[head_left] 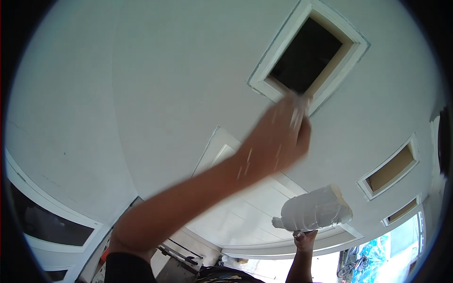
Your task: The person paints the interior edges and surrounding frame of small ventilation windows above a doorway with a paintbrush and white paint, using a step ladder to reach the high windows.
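My left hand is raised on a bent arm in front of the lower corner of a white-framed wall opening. Its fingers are curled closed and smeared by motion. White paint marks streak the hand and forearm, and a whitish blur shows at the fingertips; what they grip is hidden. Lower right, my right hand holds up a plastic bottle from below. The bottle is coated in white paint, lies tilted on its side in this view, and looks cut off at its wide end.
A pale wall fills most of the view. Behind my forearm is a white panelled door. Smaller framed openings line the right side. A dark-paned window is at left; a bicycle stands outside, lower right.
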The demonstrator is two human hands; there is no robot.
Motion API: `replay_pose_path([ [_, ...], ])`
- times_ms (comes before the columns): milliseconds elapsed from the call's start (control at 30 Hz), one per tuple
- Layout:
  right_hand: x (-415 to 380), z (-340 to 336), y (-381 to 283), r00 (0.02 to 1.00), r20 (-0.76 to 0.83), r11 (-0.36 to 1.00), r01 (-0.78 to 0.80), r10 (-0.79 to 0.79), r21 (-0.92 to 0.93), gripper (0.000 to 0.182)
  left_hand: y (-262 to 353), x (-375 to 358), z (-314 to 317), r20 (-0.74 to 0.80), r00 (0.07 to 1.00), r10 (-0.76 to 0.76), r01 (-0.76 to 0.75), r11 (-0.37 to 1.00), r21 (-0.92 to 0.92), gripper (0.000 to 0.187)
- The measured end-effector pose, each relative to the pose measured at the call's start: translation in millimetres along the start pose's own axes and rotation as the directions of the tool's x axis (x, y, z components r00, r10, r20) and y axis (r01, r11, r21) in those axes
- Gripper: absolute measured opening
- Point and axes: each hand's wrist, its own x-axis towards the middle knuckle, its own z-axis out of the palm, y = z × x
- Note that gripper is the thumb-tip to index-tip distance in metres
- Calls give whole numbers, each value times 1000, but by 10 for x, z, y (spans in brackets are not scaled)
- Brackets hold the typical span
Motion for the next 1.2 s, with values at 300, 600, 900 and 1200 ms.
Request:
replay_pose_path([
  [300, -191, -260, -1, 994, -98, 999, 38, -36, 14, 107, -609, 1499, 526, 698, 595, -397, -171, 787, 593, 26],
  [600, -231, -467, 12, 987, -157, 999, 29, -26, 22, 119, -497, 1564, 394, 762, 474, -441, -278, 746, 605, 38],
  [900, -274, -436, 20, 977, -202, 996, 76, -65, 46, 109, -520, 1548, 325, 747, 442, -496, -145, 783, 605, 45],
  [1200, -249, -510, 30, 980, -177, 995, 94, -85, 38, 116, -407, 1437, 228, 661, 610, -437, -162, 748, 644, 25],
])
